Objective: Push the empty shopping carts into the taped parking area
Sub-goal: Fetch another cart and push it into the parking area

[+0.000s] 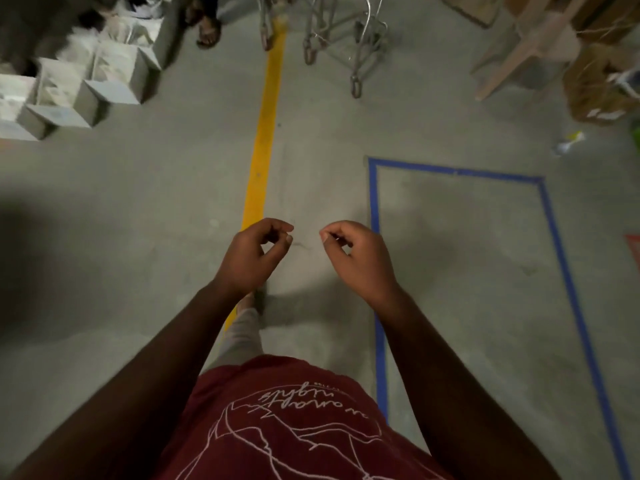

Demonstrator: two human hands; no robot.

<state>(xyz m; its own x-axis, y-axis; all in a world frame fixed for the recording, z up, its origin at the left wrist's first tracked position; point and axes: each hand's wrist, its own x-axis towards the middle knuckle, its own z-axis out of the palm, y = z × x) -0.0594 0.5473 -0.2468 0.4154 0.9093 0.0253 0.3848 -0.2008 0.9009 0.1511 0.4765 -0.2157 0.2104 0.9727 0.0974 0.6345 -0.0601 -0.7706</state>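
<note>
Maroon shirt [277, 420] with a white line drawing fills the bottom of the view, and one grey-trousered leg [242, 336] steps forward onto the concrete floor [138, 237], foot landing right on the yellow floor line [259, 168]. Both bare forearms reach out ahead at waist height. Left hand [251, 258] has its fingers curled in, thumb tip close to the forefinger, and nothing is in it. Right hand [356, 258] mirrors it, fingers curled, thumb and forefinger nearly meeting, also holding nothing. The two hands hang just apart from each other over bare floor, between the yellow line on the left and the blue taped parking area [375, 216] on the right. That blue rectangle runs from beside the person's right arm up to its far edge about mid-frame, and only floor shows inside it. Moving out, a small white and yellow scrap [568, 142] lies on the floor beyond the tape's far right corner. Further on, at the top centre, the wire lower frames and castor wheels of the shopping carts [332, 39] stand well beyond the taped area, one wheel sitting on the yellow line; how many carts there are cannot be told. Far left, a cluster of pale open boxes [86, 88], with a sandalled foot [207, 29] of another person just past them. Far right, a light wooden frame [526, 43] and brown cardboard boxes [599, 88].
</note>
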